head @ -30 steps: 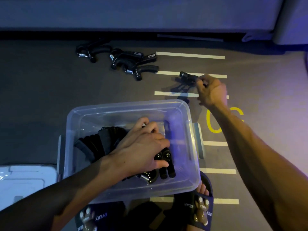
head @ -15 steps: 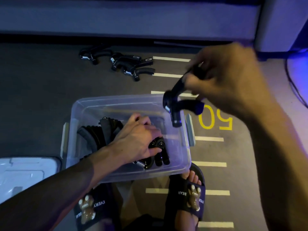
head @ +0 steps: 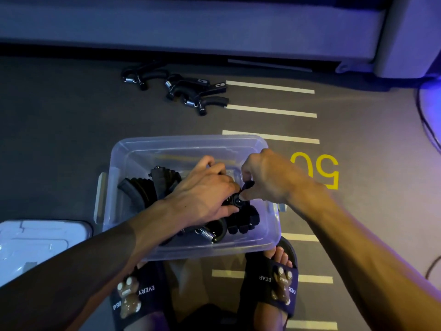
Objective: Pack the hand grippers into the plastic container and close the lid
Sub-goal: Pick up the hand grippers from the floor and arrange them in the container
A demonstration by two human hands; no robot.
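Observation:
A clear plastic container (head: 191,142) sits on the grey floor in front of my feet, with several black hand grippers (head: 143,189) packed inside. My left hand (head: 205,194) is inside the container, pressing down on the packed grippers. My right hand (head: 267,180) reaches over the right rim and pinches a black hand gripper (head: 247,186) among the others. More hand grippers (head: 191,91) lie loose on the floor beyond the container. The white lid (head: 40,242) lies on the floor at the left.
A grey sofa base (head: 214,27) runs along the back. White stripes and a yellow "50" (head: 317,170) mark the floor at the right. A dark cable (head: 427,120) curves at the far right. My feet in black slippers (head: 279,280) are under the container's near edge.
My right hand lifted a hand gripper off the floor at the right, carried it over the rim and lowered it into the container. My left hand stayed on the packed grippers.

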